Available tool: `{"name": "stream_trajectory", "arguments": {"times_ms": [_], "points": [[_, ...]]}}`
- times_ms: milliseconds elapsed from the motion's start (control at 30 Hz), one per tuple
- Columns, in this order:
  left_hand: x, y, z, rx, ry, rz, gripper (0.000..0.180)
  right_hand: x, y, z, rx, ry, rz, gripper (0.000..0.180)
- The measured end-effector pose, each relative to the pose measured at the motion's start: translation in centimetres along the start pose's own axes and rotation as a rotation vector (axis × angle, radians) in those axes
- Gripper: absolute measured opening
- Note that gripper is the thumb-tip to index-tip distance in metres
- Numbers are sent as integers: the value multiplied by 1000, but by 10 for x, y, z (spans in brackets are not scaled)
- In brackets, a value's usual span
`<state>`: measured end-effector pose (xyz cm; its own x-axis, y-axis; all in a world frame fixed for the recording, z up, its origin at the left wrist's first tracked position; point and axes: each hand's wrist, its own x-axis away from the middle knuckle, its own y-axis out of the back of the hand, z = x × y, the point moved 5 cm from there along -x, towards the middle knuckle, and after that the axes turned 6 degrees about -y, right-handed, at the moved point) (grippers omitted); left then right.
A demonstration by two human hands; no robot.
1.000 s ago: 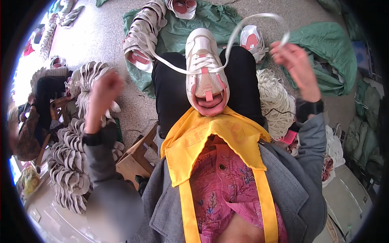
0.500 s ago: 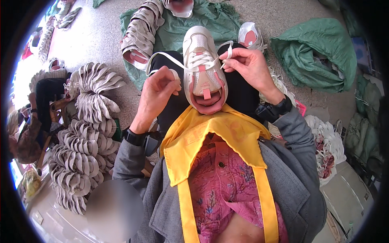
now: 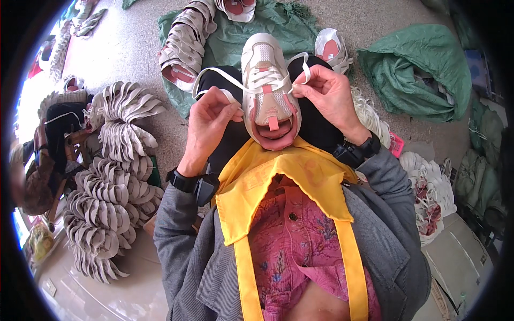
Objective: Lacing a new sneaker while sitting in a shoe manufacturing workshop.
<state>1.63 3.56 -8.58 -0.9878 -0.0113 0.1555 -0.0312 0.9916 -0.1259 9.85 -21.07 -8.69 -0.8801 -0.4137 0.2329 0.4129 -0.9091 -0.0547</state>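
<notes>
A beige and white sneaker (image 3: 270, 104) with pink lining and a pink pull tab rests between my knees, its toe pointing away from me. White lace (image 3: 267, 79) runs across its lower eyelets, and a loose end loops out on each side. Closed in a pinch at the shoe's left edge, my left hand (image 3: 213, 115) holds the left end of the shoelace (image 3: 217, 70). On the other side my right hand (image 3: 327, 96) pinches the right end close to the upper eyelets, with a loop of lace standing above the fingers. The fingertips of both hands partly hide the lace ends.
Stacked shoe uppers (image 3: 107, 198) pile up on my left. A curved row of uppers (image 3: 187, 43) lies ahead on a green sheet (image 3: 241, 43). To the right are a green sack (image 3: 417, 75), white laces (image 3: 369, 115) and more uppers (image 3: 428, 192). A person (image 3: 48, 139) sits at far left.
My right hand has moved slightly down and toward the shoe, its fingertips now close to the eyelets. The left hand has shifted a little toward the shoe, still pinching its lace end.
</notes>
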Motion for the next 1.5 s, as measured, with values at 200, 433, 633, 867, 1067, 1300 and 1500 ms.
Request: {"name": "stream_trajectory", "arguments": {"times_ms": [200, 433, 633, 867, 1067, 1300, 1500], "points": [[0, -2, -1, 9, -10, -14, 14, 1, -4, 4, 160, 89, -35, 6], [0, -5, 0, 73, -34, -64, 14, 3, -16, 23, 444, 154, -24, 7], [-4, -11, -1, 114, -104, -109, 14, -2, -7, 1, 224, 6, 54, 9], [-10, -13, 0, 84, -142, -124, 15, 7, -3, 1, 318, -10, 16, 10], [-14, -8, 4, -212, -167, -106, 15, 14, 1, 9, 449, -16, -1, 12], [-9, -36, -39, -768, -498, -43, 15, 25, -9, 45, 694, 377, -118, 23], [-17, -24, -16, -496, -188, -65, 14, 28, -28, 50, 816, 463, 1, 28]]}}
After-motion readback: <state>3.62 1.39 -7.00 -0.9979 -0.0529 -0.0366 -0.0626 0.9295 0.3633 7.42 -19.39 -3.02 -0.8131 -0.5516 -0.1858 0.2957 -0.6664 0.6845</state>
